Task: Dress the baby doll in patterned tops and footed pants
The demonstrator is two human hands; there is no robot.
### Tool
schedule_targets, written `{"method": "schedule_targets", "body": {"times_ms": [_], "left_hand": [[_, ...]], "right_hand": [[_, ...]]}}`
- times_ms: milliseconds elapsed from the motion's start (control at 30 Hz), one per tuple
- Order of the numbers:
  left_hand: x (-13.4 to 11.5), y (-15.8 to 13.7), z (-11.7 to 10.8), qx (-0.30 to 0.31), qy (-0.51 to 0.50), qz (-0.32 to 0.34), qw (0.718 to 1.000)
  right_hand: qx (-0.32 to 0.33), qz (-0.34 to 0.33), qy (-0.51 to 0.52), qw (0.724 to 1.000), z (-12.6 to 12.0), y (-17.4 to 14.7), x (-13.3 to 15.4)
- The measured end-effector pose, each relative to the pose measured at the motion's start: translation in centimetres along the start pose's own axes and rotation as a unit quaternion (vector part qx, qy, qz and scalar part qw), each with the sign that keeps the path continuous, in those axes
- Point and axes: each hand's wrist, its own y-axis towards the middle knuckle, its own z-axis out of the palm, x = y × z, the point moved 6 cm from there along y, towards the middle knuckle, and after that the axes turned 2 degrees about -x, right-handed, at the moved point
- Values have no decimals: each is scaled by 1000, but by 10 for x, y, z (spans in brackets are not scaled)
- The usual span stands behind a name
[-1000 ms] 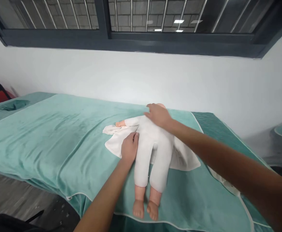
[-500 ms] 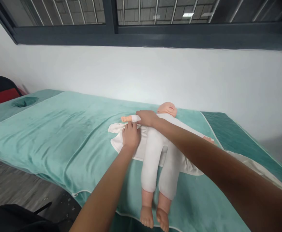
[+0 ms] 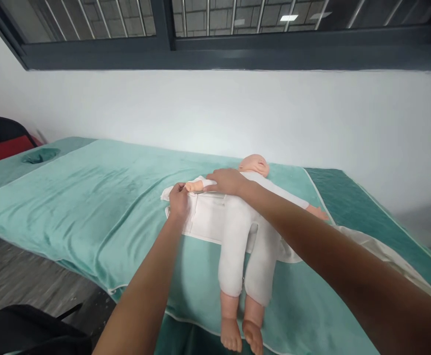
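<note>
A baby doll (image 3: 233, 236) in a white bodysuit lies on its back, its head toward the wall and its bare feet toward me. Spread beneath it is a white garment (image 3: 206, 217), one sleeve reaching out to the left. My right hand (image 3: 230, 181) is closed round the doll's arm near the wrist. Just past the doll's small hand (image 3: 195, 186), my left hand (image 3: 179, 201) pinches the white garment by its sleeve. My left fingertips are partly hidden. The doll's other arm stretches out to the right.
A bed with a turquoise cover (image 3: 89, 197) stands against the white wall, with a face hole (image 3: 41, 155) at its left end. More white cloth (image 3: 385, 254) lies at the right. A black bag-like object (image 3: 30, 330) is at the lower left, below a dark-framed window (image 3: 215, 54).
My left hand has moved left from beside the doll's forearm to the sleeve past its hand. The garment's left part is spread flatter. My right hand stays on the doll's arm.
</note>
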Motion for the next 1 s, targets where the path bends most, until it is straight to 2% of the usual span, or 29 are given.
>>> {"method": "schedule_targets", "body": {"times_ms": [167, 233, 333, 467, 567, 633, 700, 767, 833, 900, 933, 1000], "left_hand": [[0, -2, -2, -9, -88, -33, 996], [-3, -4, -3, -22, -75, -15, 997], [-12, -13, 3, -23, 72, 62, 995], [-21, -29, 28, 82, 264, 169, 946], [-25, -36, 36, 125, 308, 210, 919], [-27, -34, 31, 91, 307, 213, 923], [-30, -29, 21, 16, 322, 214, 922], [-28, -25, 12, -56, 361, 198, 910], [-24, -22, 9, -80, 402, 168, 897], [-20, -20, 11, -71, 418, 150, 893], [-20, -20, 13, -65, 419, 152, 893], [-23, -21, 15, -61, 415, 166, 893]], "right_hand": [[4, 0, -36, 999, 5, 4, -1], [7, 5, -50, 999, 8, 6, -2], [2, 13, -59, 998, 14, 10, 1], [-20, 27, -52, 998, 20, 18, 8], [-46, 40, -40, 997, 18, 19, 13], [-77, 48, -17, 996, 9, 12, 10], [-128, 67, 21, 989, -4, -5, 0], [-186, 100, 55, 976, -15, -31, -18], [-248, 148, 78, 954, -18, -67, -41], [-358, 237, 135, 893, -14, -111, -72], [-385, 291, 152, 863, -6, -133, -86], [-353, 365, 176, 843, 19, -161, -106]]}}
